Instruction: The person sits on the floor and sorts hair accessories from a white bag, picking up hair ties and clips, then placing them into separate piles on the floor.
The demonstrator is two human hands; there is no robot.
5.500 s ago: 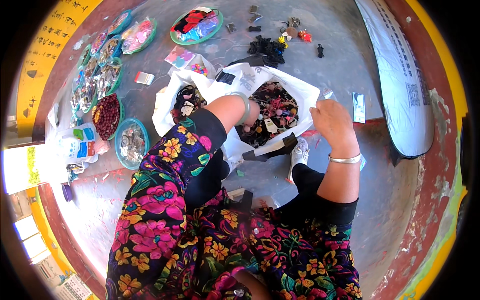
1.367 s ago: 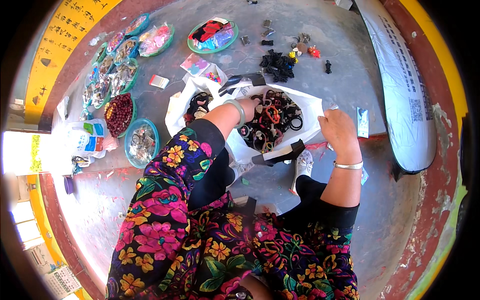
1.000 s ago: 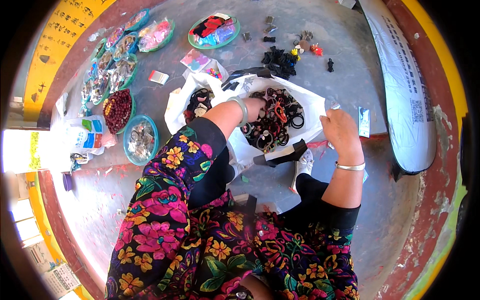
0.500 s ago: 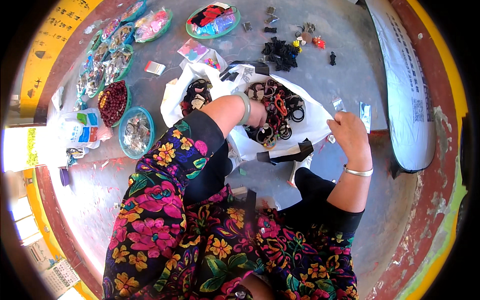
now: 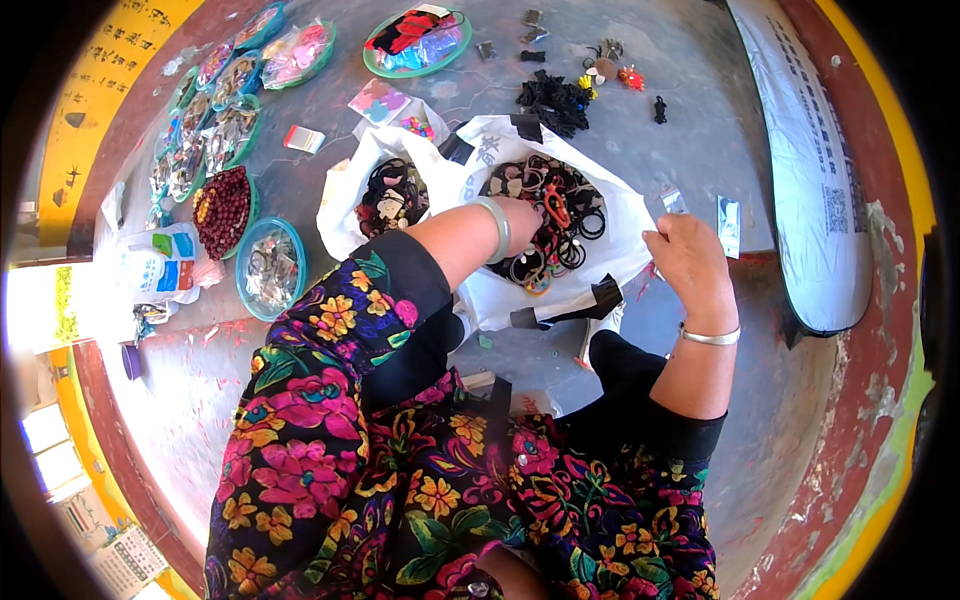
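Observation:
My left hand (image 5: 522, 225), with a pale bangle at the wrist, reaches into the right-hand white bag (image 5: 625, 225). A heap of hair ties (image 5: 552, 205) fills that bag, mostly black, with some red and pale ones. The fingers dip among the ties, and their tips are hidden. At the bag's right side my right hand (image 5: 690, 262) is closed on its rim, a silver bracelet on that wrist. Just left stands a second white bag (image 5: 338, 205) holding more dark hair ties (image 5: 392, 195), partly covered by my left forearm.
Left, there are baskets of small packets, dark red bead strings (image 5: 224, 210) and a blue basket (image 5: 270, 268). A green basket (image 5: 417, 68) lies at the far side. Black bands (image 5: 553, 103) lie beyond the bags. A long silvery padded board (image 5: 800, 180) lines the right.
My left hand has shifted slightly right and up within the bag. The right hand has moved a little left with the rim, and the bag's opening looks rounder.

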